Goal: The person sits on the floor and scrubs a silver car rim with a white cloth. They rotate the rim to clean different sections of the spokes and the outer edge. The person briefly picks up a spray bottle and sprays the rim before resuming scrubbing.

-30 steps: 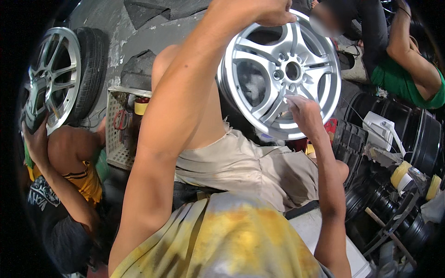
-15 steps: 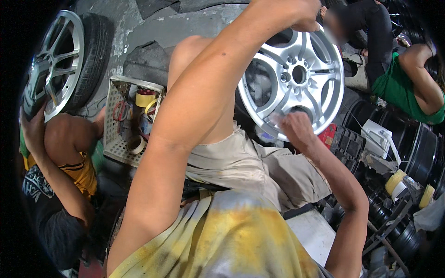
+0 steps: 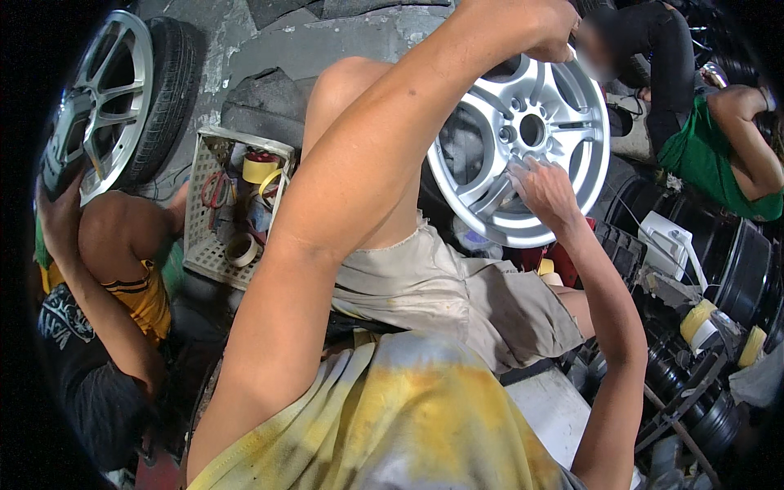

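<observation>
A silver alloy wheel rim with paired spokes stands tilted in front of my knees. My left hand reaches across to its far edge, fingers curled over the lip; part of the grip is cut off by the picture's top. On a lower spoke, just below the centre hole, my right hand presses with bent fingers drawn together. Something thin and greyish shows at those fingertips, too small to name.
Left of my leg sits a pale perforated basket with tape rolls and tools. Beyond it, one person holds a silver wheel beside a tire. Another person in green crouches at right, near stacked black rims.
My right hand has moved up from the rim's lower edge to the spoke near the centre. The wheel rim sits slightly further right, with my left hand still on its far edge.
</observation>
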`<state>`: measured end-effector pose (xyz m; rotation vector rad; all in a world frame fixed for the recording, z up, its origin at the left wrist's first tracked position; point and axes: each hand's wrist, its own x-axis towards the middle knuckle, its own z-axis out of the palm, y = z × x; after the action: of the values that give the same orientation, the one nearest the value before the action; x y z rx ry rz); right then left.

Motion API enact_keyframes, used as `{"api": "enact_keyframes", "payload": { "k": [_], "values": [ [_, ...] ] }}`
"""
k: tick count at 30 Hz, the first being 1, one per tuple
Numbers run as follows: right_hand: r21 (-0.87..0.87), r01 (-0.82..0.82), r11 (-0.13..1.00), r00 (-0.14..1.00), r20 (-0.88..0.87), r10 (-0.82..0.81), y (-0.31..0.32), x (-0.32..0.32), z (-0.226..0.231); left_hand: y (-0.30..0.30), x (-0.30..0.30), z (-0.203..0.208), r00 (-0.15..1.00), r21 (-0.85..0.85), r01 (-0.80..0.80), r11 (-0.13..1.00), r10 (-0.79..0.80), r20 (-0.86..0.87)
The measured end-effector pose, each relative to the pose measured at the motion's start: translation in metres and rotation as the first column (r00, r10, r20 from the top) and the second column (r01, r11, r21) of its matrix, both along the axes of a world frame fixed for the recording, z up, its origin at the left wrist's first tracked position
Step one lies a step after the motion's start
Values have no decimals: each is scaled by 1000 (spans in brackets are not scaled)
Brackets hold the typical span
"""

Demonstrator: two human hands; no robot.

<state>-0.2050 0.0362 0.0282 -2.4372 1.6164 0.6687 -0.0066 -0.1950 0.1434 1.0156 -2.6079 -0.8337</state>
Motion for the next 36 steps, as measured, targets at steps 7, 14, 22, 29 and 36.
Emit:
{"api": "enact_keyframes", "payload": {
  "k": [7, 14, 22, 29, 36],
  "values": [
    [-80, -147, 986, 968, 194, 160, 40, 33, 4, -4, 3, -2, 999, 29, -35, 999, 35, 2],
    [-68, -100, 993, 986, 126, 108, 21, 18, -3, -3, 0, -1, 999, 29, -37, 999, 37, -9],
    [-29, -74, 997, 991, 113, 77, 14, 8, -10, -3, -3, -2, 999, 25, -24, 999, 25, -21],
    [-47, -141, 989, 969, 196, 148, 8, 22, 11, -2, 2, -1, 998, 50, -57, 997, 57, -15],
    [108, 31, 994, 925, 373, -70, 39, 50, 11, -2, 6, 3, 999, 57, -50, 997, 50, -1]
  ]
}}
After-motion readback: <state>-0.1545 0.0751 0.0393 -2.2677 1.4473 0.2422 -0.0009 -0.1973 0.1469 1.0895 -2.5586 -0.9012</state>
